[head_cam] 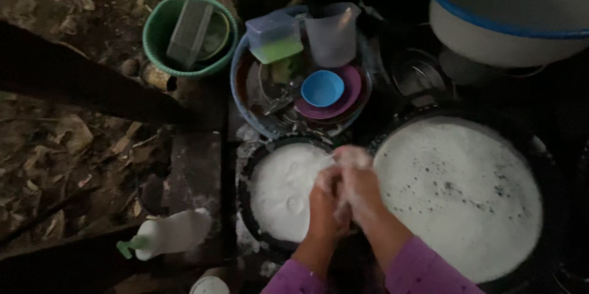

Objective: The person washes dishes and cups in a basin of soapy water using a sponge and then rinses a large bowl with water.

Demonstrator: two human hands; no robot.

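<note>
My left hand (322, 208) and my right hand (357, 179) are pressed together and covered in white suds. They hover over the right edge of a small black basin (245, 179) full of foam. Blur and foam hide whatever is between them. A larger black basin (542, 147) of foamy water sits just to the right of my hands. Purple sleeves cover both forearms.
Behind the small basin, a blue-rimmed tub (237, 83) holds a blue bowl (322, 87), a purple plate (354, 78), a clear jug (334, 33) and a lidded box (274, 36). A green bucket (153, 38) stands far left. A white bottle (175, 234) lies near left. A white basin (503, 33) is top right.
</note>
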